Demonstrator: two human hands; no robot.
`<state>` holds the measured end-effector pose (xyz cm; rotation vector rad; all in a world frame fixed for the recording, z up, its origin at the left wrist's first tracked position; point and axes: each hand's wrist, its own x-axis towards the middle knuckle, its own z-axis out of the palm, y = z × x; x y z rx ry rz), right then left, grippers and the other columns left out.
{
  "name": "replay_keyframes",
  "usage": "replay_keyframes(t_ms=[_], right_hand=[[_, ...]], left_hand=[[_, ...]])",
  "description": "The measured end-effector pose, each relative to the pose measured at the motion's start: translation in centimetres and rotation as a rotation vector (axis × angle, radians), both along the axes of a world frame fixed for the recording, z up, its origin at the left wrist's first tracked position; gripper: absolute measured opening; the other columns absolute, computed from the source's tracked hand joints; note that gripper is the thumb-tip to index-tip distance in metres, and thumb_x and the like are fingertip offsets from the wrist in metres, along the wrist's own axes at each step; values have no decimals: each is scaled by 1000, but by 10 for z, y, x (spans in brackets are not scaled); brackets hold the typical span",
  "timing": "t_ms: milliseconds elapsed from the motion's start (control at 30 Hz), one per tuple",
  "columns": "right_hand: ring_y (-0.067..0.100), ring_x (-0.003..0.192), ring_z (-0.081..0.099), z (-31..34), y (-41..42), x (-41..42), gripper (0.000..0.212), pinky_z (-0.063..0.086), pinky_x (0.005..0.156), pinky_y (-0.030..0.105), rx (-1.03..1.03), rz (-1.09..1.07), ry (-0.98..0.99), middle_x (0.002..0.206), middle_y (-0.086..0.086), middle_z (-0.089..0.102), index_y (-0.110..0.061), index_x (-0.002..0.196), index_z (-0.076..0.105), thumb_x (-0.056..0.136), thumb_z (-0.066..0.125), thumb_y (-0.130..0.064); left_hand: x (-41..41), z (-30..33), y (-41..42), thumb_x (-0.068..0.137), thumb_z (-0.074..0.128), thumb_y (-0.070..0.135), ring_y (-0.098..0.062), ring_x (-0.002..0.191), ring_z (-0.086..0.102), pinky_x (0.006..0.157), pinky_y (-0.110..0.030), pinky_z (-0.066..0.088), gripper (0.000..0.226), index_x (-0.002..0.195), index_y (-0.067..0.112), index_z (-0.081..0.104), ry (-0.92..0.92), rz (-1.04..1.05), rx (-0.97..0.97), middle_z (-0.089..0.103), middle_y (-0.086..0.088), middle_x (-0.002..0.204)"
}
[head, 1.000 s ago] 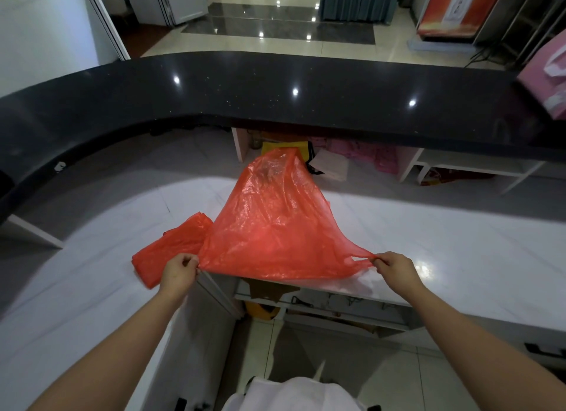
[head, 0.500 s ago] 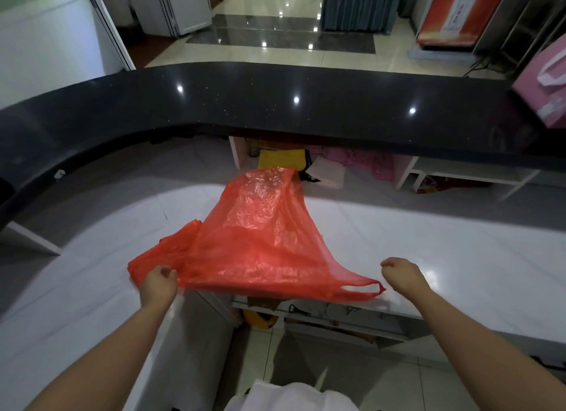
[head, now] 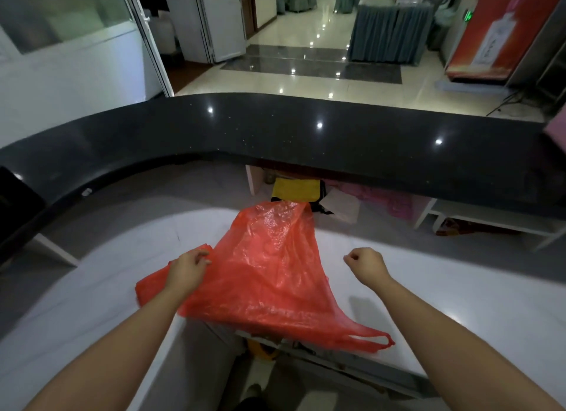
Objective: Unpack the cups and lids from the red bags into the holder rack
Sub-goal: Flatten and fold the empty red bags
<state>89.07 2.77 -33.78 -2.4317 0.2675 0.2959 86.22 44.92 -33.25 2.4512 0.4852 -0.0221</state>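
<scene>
A thin red plastic bag [head: 269, 276] lies flat and limp on the white counter [head: 459, 303], one handle loop hanging over the near edge. A second red bag [head: 153, 285] lies partly under it at the left. My left hand [head: 188, 268] rests on the left edge of the top bag, fingers lying over the plastic. My right hand [head: 366, 265] hovers above the counter to the right of the bag, fingers curled, holding nothing. No cups, lids or holder rack are in view.
A raised black counter top [head: 306, 144] curves round the far side. Under it are shelves with a yellow cloth [head: 295, 190], pink bags [head: 389, 200] and papers. The white counter's near edge drops to an open gap by my legs.
My right hand let go of the bag's handle and drew away to the right. The bag sank flat onto the counter. My left hand moved onto the bag's left edge; the view tilted upward.
</scene>
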Motion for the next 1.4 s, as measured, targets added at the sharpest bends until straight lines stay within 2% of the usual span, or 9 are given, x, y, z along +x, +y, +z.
replay_keyframes(t_ms=[167, 400, 533, 633, 900, 1067, 1233, 1300, 1400], right_hand=[[30, 62, 48, -4, 42, 39, 31, 33, 59, 31, 75, -44, 30, 66, 18, 57, 5, 65, 57, 89, 56, -16], [10, 55, 54, -7, 74, 54, 44, 47, 49, 17, 224, -91, 112, 94, 18, 70, 5, 89, 68, 94, 56, -37], [22, 72, 65, -17, 64, 39, 29, 57, 76, 39, 112, -149, 71, 91, 11, 72, 3, 90, 70, 93, 53, -20], [-1, 73, 60, -27, 46, 17, 25, 48, 74, 19, 124, -154, 175, 105, -8, 71, -16, 104, 76, 93, 54, -13], [7, 57, 64, -44, 31, 1, 20, 55, 68, 26, 259, -75, 299, 92, -10, 75, -22, 100, 77, 96, 58, -22], [2, 53, 59, -46, 41, 18, 22, 48, 58, 16, 281, -53, 223, 91, -9, 75, -20, 102, 76, 99, 54, -16], [1, 77, 57, -46, 54, 39, 25, 45, 83, 21, 210, -18, 44, 105, -7, 69, -18, 118, 73, 96, 62, -16], [9, 91, 56, -45, 60, 49, 39, 43, 89, 24, 151, 53, 14, 116, -2, 64, -22, 132, 64, 94, 65, -21], [18, 113, 57, -45, 71, 63, 63, 42, 96, 27, 161, 103, 6, 127, 4, 55, -25, 147, 47, 89, 73, -29]], left_hand=[[59, 2, 5, 95, 55, 17, -27, 108, 65, 96, -35, 48, 24, 109, 16, 74, 11, -58, -63, 74, -2, 115], [135, 23, -57, 99, 53, 29, -17, 98, 61, 85, -31, 49, 23, 110, 19, 71, -164, -447, 13, 68, 2, 107], [143, 30, -122, 99, 50, 35, -17, 104, 53, 86, -34, 48, 25, 116, 22, 64, -280, -706, 119, 59, 5, 110], [143, 23, -154, 99, 50, 40, -25, 113, 47, 93, -43, 48, 36, 128, 20, 57, -243, -816, 270, 54, 0, 121], [148, 2, -164, 89, 61, 59, -37, 126, 44, 101, -49, 42, 76, 145, 15, 35, -3, -634, 492, 41, -11, 144], [157, -2, -159, 89, 50, 6, -34, 88, 63, 68, -40, 51, 14, 98, 7, 61, 49, -585, 194, 67, -13, 97], [148, -9, -139, 90, 50, -3, -20, 77, 67, 65, -30, 49, 31, 105, 15, 70, 104, -433, -151, 73, -6, 93], [147, -9, -132, 90, 50, -5, -9, 66, 66, 58, -21, 48, 37, 105, 20, 72, 145, -360, -302, 73, -2, 88], [143, -3, -129, 86, 43, -17, -14, 69, 69, 60, -23, 52, 50, 112, 15, 70, 221, -311, -529, 74, -10, 91]])
